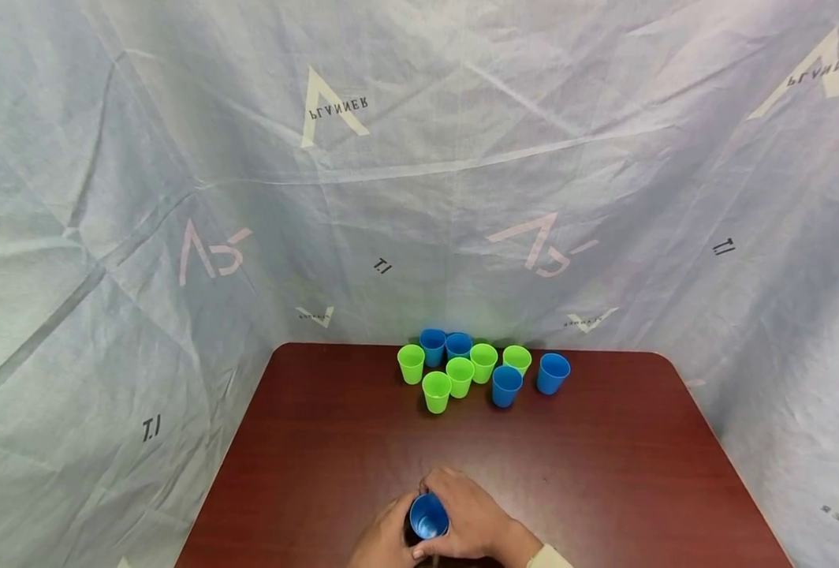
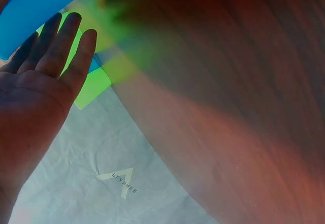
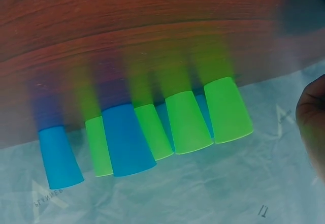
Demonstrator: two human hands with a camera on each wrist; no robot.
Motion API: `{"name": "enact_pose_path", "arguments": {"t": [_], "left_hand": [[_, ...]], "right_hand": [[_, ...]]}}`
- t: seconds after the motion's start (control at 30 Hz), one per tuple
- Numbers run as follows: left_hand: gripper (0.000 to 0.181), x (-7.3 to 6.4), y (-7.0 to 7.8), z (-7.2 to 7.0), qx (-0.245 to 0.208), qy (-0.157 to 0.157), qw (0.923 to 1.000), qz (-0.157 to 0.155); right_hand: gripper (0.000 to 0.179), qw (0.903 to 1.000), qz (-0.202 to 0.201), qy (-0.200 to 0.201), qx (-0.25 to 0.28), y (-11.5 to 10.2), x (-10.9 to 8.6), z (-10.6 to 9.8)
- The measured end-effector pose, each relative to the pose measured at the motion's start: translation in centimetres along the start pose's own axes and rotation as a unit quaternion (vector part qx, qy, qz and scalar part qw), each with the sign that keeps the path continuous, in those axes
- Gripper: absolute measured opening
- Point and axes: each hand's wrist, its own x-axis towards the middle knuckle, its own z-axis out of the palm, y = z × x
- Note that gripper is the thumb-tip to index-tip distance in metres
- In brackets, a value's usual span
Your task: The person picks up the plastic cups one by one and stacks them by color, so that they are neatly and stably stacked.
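Note:
A blue cup [image 1: 430,517] is near the front of the table, its open mouth upward in the head view. My right hand [image 1: 471,514] grips it from the right, fingers round the far side and thumb along the near side. On the cup's left is my left hand [image 1: 385,530], close against it. In the left wrist view, the left hand [image 2: 43,82] shows its palm with fingers extended beside the blue cup [image 2: 38,10]. Only part of my right hand [image 3: 314,125] enters the right wrist view, where the held cup is out of sight.
Several green cups [image 1: 437,392] and blue cups [image 1: 507,386] stand upright in a loose cluster toward the back of the dark red wooden table [image 1: 348,426]. Behind them hangs a grey printed sheet [image 1: 419,197], which also encloses both sides.

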Motion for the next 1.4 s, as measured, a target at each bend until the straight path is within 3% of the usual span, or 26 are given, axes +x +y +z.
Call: {"name": "enact_pose_path", "arguments": {"t": [0.23,0.5,0.73,1.13,1.23,1.4], "left_hand": [[0.066,0.4,0.2,-0.1,-0.024,-0.004,0.9996,0.011],[0.064,0.0,-0.2,-0.3,-0.075,-0.061,0.9953,-0.002],[0.066,-0.2,0.3,-0.1,-0.045,-0.045,0.9978,-0.018],[0.069,0.4,0.6,0.2,-0.032,-0.073,0.9956,-0.050],[0.074,0.5,0.7,0.3,-0.032,-0.078,0.9944,-0.064],[0.090,0.5,0.8,0.5,-0.031,-0.073,0.9949,-0.062]], "right_hand": [[0.058,0.9999,-0.012,0.011,-0.001,0.5,0.2,-0.6],[0.045,0.9998,-0.004,-0.009,0.016,1.0,-0.4,-0.5],[0.041,0.9990,0.026,-0.015,0.031,2.0,-0.5,-1.0],[0.021,0.9952,0.093,0.024,0.016,3.5,-0.4,-2.2],[0.021,0.9939,0.102,0.040,0.005,3.9,-0.3,-2.5],[0.024,0.9908,0.118,0.065,-0.018,4.7,-0.1,-3.2]]}}
